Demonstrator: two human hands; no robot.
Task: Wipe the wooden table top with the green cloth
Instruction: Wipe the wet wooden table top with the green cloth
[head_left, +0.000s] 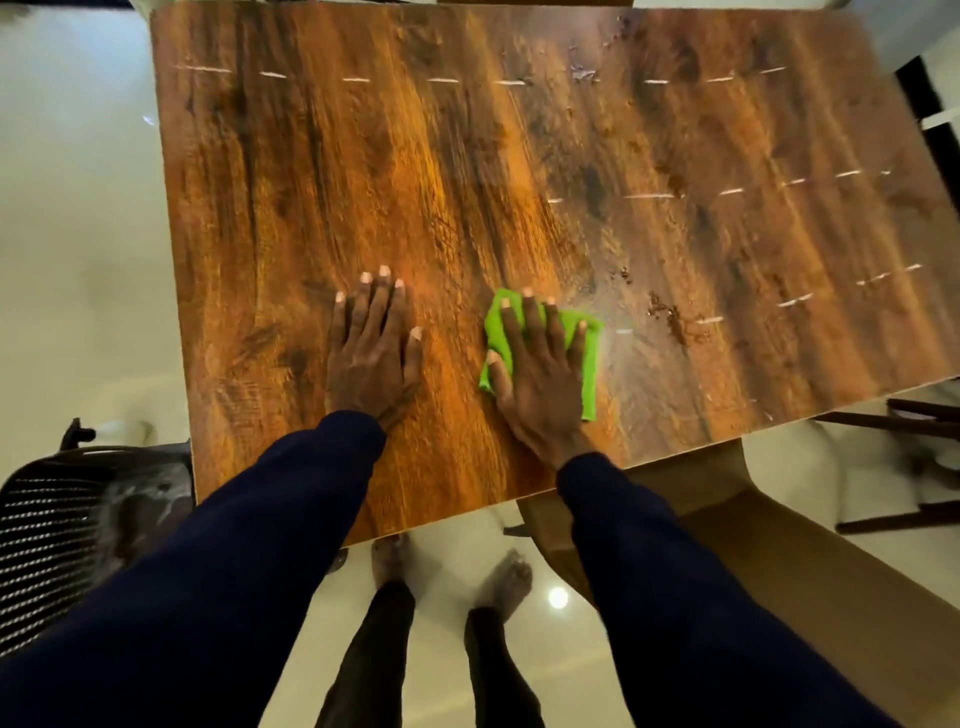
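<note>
Cloth soft, light, grippy under my flat right hand; left hand flat, fingers straight, bracing table.

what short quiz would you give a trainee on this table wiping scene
1. True or false: the left hand presses the green cloth.
2. Where does the cloth lie on the wooden table top? A) near the front edge, to the right of the left hand B) at the far left corner C) hanging off the far edge
3. Fill in: the right hand lies ___ on the cloth, fingers spread.
Key: 1 false, the left hand rests on bare wood; 2 A; 3 flat.
</note>
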